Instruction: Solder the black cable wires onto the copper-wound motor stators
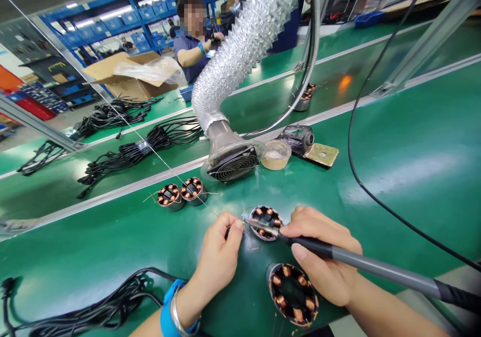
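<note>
My right hand (326, 252) is closed around a soldering iron (356, 259), whose tip points left to the fingertips of my other hand. My left hand (221, 249) pinches a thin solder wire (150, 146), which runs down from the upper left. A dark cable end also shows at those fingers, though what exactly is gripped is partly hidden. Just behind the iron's tip lies a motor stator (265, 217) with copper windings, one fine lead reaching toward my left hand. Another, larger-looking stator (293, 294) stands nearer me, below my right hand.
Two stators (181, 193) stand at the left near a fume extractor nozzle (233, 161). A round tub (276, 155) and an iron stand (300, 139) are beside it. Black cables (112, 302) lie front left, more cable bundles (143, 146) beyond. A co-worker (191, 36) is across the bench.
</note>
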### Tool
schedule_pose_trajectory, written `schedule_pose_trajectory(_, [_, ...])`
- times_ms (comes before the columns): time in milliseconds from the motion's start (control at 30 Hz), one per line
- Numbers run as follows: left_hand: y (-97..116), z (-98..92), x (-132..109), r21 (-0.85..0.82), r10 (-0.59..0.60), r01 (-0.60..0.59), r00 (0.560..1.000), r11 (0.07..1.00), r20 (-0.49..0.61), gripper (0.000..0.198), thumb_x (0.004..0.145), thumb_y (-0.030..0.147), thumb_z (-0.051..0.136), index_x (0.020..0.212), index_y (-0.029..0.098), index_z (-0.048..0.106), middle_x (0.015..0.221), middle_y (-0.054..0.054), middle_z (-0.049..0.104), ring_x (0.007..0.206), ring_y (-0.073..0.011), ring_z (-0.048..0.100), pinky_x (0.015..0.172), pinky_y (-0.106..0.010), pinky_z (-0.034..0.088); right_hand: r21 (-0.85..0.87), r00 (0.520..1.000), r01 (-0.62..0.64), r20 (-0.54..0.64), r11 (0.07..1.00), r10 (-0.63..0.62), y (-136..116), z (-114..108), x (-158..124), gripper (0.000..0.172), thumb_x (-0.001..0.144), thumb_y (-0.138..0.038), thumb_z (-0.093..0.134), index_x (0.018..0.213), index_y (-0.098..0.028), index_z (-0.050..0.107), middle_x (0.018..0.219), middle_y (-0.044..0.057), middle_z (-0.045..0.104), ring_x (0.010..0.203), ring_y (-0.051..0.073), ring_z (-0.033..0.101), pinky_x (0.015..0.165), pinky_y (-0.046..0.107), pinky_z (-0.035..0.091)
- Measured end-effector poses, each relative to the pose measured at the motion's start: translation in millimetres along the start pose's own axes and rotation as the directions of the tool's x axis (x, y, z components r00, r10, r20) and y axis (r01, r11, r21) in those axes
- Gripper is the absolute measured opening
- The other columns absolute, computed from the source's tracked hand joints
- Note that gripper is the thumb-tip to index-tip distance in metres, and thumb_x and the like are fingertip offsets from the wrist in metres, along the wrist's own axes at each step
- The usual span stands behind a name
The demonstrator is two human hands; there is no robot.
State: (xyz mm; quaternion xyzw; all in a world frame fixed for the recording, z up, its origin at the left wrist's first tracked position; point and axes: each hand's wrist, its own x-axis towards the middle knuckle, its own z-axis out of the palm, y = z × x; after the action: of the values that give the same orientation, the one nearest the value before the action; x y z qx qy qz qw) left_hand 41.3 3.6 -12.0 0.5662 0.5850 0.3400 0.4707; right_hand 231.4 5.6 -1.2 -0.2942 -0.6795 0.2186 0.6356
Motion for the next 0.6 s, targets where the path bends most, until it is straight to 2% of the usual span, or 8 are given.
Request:
schedule_pose_trajectory(200, [-2.1, 1.6, -0.2, -0.063, -0.029, 0.03, 0.999, 0.998, 0.022, 0.029, 0.094, 0.043, 0.045, 0.077, 0.02, 0.05, 0.055, 0.009, 0.03, 0.049, -0.01, 0.024, 0.049, -0.023, 0.022, -0.025, 1.0, -0.002, -0.001, 1.0, 0.002, 0.1, 0.2, 0.2, 0.021, 0.077, -0.013, 0.053, 0.09, -0.018, 0.069, 0.066, 0.002, 0.064, 0.053, 0.015, 0.054, 0.05, 0.031, 0.044])
schedule_pose_trajectory(600, [-2.6, 1.7, 1.1, -0.092, -0.044, 0.047, 0.999, 0.995, 0.028, 0.03, 0.094, 0.046, 0.046, 0.078, 0.02, 0.052, 0.052, 0.01, 0.026, 0.047, -0.0098, 0.021, 0.046, -0.022, 0.018, 0.037, 0.999, 0.0, -0.044, 0.999, 0.002, 1.9, -1.7, -0.4, 0.026, 0.077, -0.011, 0.054, 0.096, -0.019, 0.069, 0.07, 0.003, 0.063, 0.057, 0.016, 0.054, 0.052, 0.031, 0.044])
